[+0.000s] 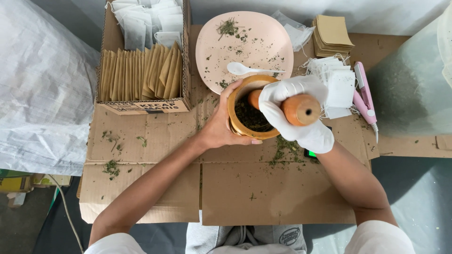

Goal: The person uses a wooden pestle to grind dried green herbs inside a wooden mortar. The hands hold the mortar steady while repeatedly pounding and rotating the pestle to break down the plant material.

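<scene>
A wooden mortar point(238, 123) with dark dried herbs point(251, 118) inside stands on flattened cardboard point(235, 188). My left hand point(221, 123), bare, wraps around the mortar's left side. My right hand point(301, 115), in a white glove, grips a wooden pestle point(301, 109) whose lower end sits inside the mortar. Just behind the mortar is a pink plate point(254, 42) with herb crumbs and a white plastic spoon point(245, 69).
A cardboard box point(141, 106) of brown and white paper sachets stands at the back left. A stack of white tea bags point(336, 84), brown sachets point(333, 34) and a pink handheld sealer point(365, 96) lie right. A white sack point(42, 84) fills the left. Herb bits point(112, 167) litter the cardboard.
</scene>
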